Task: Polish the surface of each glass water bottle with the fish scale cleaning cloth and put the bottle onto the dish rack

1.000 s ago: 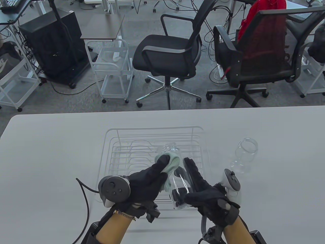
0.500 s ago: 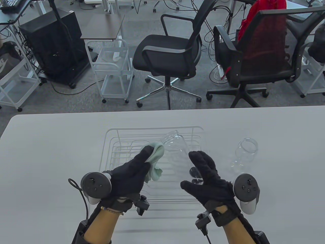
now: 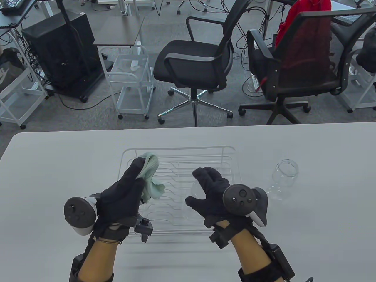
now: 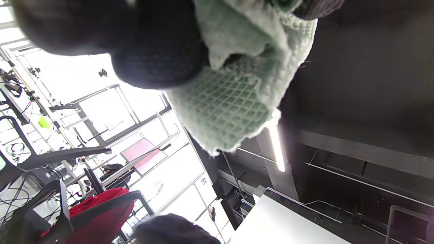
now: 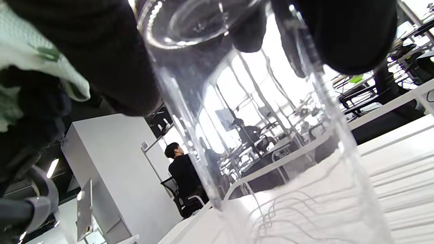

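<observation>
Over the white wire dish rack (image 3: 129, 164) on the worktop (image 3: 58, 164), the right hand (image 3: 213, 195) grips a clear glass bottle (image 5: 237, 112), the left hand (image 3: 123, 194) clutches the green cloth (image 3: 151, 176), hands apart, while a second bottle (image 3: 283, 177) stands right of the rack.

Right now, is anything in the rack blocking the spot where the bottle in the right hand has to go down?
Nothing visible does. The right hand holds the bottle above the dish rack, whose wires look bare. The left hand keeps the cloth off to the rack's left side.
</observation>
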A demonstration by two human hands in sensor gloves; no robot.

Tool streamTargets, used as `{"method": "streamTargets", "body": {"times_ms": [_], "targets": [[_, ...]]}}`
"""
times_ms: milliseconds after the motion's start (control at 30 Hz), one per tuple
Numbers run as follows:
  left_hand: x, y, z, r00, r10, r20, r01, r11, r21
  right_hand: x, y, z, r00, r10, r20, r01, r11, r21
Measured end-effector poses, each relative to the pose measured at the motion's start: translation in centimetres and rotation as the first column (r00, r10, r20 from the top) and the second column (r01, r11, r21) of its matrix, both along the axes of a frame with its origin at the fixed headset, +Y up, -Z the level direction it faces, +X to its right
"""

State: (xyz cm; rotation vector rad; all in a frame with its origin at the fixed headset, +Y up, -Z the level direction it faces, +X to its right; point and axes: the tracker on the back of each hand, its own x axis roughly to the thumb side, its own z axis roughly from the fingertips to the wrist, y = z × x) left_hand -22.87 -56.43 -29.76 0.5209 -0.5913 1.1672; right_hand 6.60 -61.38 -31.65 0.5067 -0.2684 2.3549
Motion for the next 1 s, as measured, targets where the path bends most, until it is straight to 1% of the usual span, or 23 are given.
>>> {"method": "streamTargets", "body": {"times_ms": [167, 367, 433, 567, 667, 767, 867, 933, 1000], "targets": [[0.2, -0.1, -0.1, 1.0, -0.011, 0.014, 0.012, 1.0, -0.01, -2.0, -1.3, -0.5, 0.997, 0.059, -0.046, -0.061, 0.997, -0.043], [0.3, -0.1, -0.1, 1.0, -0.022, 0.019, 0.022, 1.0, -0.007, -3.8, -2.4, -0.5, 0.99, 0.103, -0.101, -0.108, 0.993, -0.048], [0.3, -0.2, -0.1, 1.0, -0.022, 0.021, 0.022, 1.0, -0.009, -4.0, -2.4, -0.4, 0.991, 0.091, -0.094, -0.095, 0.995, -0.043], [0.6, -0.2, -0.1, 0.999, -0.028, 0.035, 0.028, 0.999, -0.017, -4.6, -2.5, -0.3, 0.985, 0.117, -0.129, -0.123, 0.991, -0.043], [0.8, -0.3, -0.1, 0.998, -0.045, 0.044, 0.046, 0.999, -0.019, -4.5, -2.7, -0.3, 0.987, 0.111, -0.117, -0.116, 0.992, -0.039], [1.1, -0.4, -0.1, 0.997, -0.06, 0.055, 0.061, 0.998, -0.022, -3.9, -2.7, -0.2, 0.988, 0.089, -0.128, -0.096, 0.994, -0.05], [1.4, -0.7, -0.1, 0.994, -0.085, 0.063, 0.086, 0.996, -0.024, -2.3, -2.2, 0.1, 0.991, 0.028, -0.128, -0.034, 0.998, -0.047], [1.7, -1.0, -0.2, 0.99, -0.12, 0.074, 0.123, 0.992, -0.033, 0.1, -1.1, 0.6, 0.993, -0.059, -0.107, 0.057, 0.998, -0.016], [2.0, -1.2, -0.3, 0.986, -0.145, 0.078, 0.148, 0.988, -0.036, 2.8, -0.1, 1.1, 0.994, -0.094, -0.063, 0.095, 0.995, 0.02]]}}
